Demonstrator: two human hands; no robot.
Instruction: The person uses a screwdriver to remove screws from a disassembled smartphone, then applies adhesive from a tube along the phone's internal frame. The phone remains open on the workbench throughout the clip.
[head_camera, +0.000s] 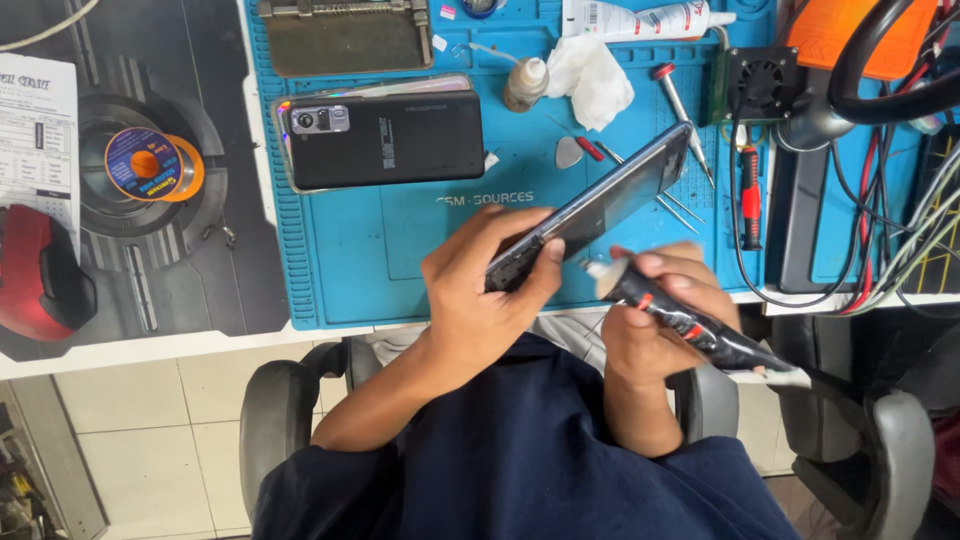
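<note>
Blue repair mat (340, 280) covers the bench. At centre frame the left hand (480, 290) is clamped on a tilted phone screen panel (600, 205); just right, the right hand (655, 315) squeezes a black glue tube (700, 330) — nozzle at the panel's lower edge. A black phone (385, 138) lies upper left — near a white tissue (592, 78).

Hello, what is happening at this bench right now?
A person sits at a bench with a blue mat. The left hand holds a dark phone part tilted up by its lower end. The right hand grips a black glue tube, its tip close to the part's lower edge. A second phone lies back up on the mat, near a small bottle, a white tissue and tweezers.
</note>
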